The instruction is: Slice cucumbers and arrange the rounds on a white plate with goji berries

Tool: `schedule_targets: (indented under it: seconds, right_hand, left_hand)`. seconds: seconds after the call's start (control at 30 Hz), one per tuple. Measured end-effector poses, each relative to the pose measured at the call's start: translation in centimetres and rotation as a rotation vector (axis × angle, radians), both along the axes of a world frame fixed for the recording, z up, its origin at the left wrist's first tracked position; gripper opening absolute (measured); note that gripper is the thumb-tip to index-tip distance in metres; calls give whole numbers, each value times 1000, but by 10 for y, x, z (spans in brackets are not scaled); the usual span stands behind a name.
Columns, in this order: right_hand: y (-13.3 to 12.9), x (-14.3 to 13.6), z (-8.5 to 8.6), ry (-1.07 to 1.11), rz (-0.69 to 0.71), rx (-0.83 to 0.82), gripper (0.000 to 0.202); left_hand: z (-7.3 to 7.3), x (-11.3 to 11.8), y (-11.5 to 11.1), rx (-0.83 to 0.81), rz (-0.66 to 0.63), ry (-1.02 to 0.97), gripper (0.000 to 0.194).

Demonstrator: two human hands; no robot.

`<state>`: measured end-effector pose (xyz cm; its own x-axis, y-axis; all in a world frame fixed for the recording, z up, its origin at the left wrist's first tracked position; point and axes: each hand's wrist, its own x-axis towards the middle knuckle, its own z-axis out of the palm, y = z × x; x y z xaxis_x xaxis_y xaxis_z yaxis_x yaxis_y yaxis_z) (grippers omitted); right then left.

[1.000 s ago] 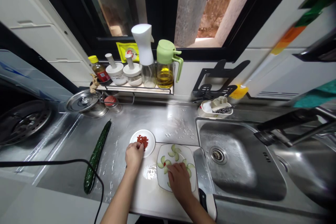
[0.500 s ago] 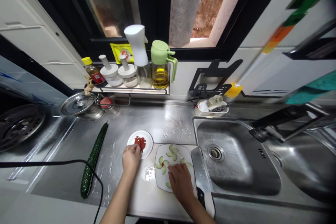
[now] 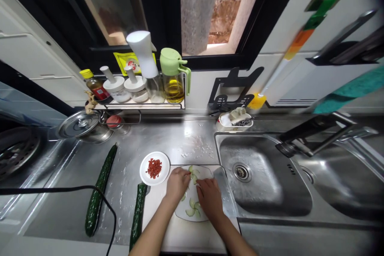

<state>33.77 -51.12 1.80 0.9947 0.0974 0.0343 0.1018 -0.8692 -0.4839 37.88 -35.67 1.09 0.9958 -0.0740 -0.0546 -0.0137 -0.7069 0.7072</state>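
Note:
My left hand (image 3: 179,184) is over the far left part of a pale square plate (image 3: 180,208). Its thumb and finger pinch a small red goji berry (image 3: 190,172) beside a curved ring of cucumber slices (image 3: 195,175). Reaching in from the right, my right hand (image 3: 210,197) has its fingers extended and bent down, the tips at the edge of the same slices. Another pinwheel of cucumber slices (image 3: 193,209) lies nearer the front, and a few more are partly hidden under my left hand. More goji berries (image 3: 154,168) lie in a small white dish (image 3: 144,175) to the left.
A cutting board (image 3: 192,238) lies under the plate, with a knife blade (image 3: 225,192) at its right. Two cucumbers (image 3: 100,192) (image 3: 138,216) lie on the left. The sink (image 3: 270,176) is at right; a condiment shelf (image 3: 144,106) stands behind. A black cable (image 3: 75,187) crosses the left.
My left hand has moved right from the white dish to the plate with a goji berry. My right hand has shifted a little farther back. The camera view has turned slightly right.

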Motion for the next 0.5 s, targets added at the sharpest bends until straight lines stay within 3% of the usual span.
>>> schedule_targets:
  seconds: [0.2, 0.5]
  right_hand:
    - [0, 11, 0, 13, -14, -7, 25]
    - [3, 18, -9, 32, 4, -19, 29]
  left_hand:
    - [6, 7, -13, 114, -91, 126, 22]
    - [12, 10, -18, 193, -74, 204, 23]
